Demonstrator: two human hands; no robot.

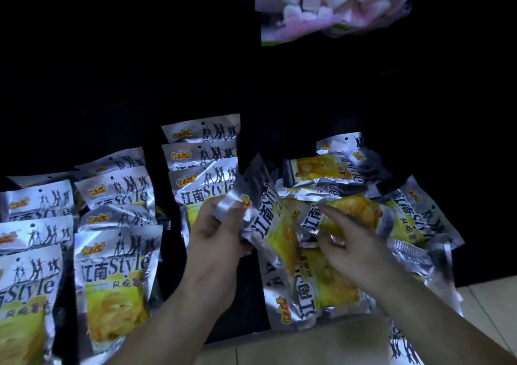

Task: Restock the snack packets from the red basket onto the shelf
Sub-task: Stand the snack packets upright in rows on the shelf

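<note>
Packet (pixel 268 224) in silver and yellow foil sat tilted in the left hand (pixel 215 233), its top corner pinched between thumb and fingers, just right of the middle of the scene. The right hand (pixel 352 250) reached into the pile (pixel 335 286) of the same packets beside it, fingers spread and loose, their tips touching a yellow packet but not closed on it. That pile lay jumbled to the right, packets overlapping at all angles, some face down. The red basket could not be made out in the dark under them.

To the left, more packets stood upright in rows (pixel 117 241), fronts toward the viewer, one behind another. A nearer column (pixel 202 163) of three or so stood just left of the held packet. The shelf around them was too dark to see.

Far off, top right, a bag (pixel 330 3) of pink and white sweets hung in the gloom, well apart from the hands. Pale floor tiles (pixel 321 348) showed near, under the right forearm.
</note>
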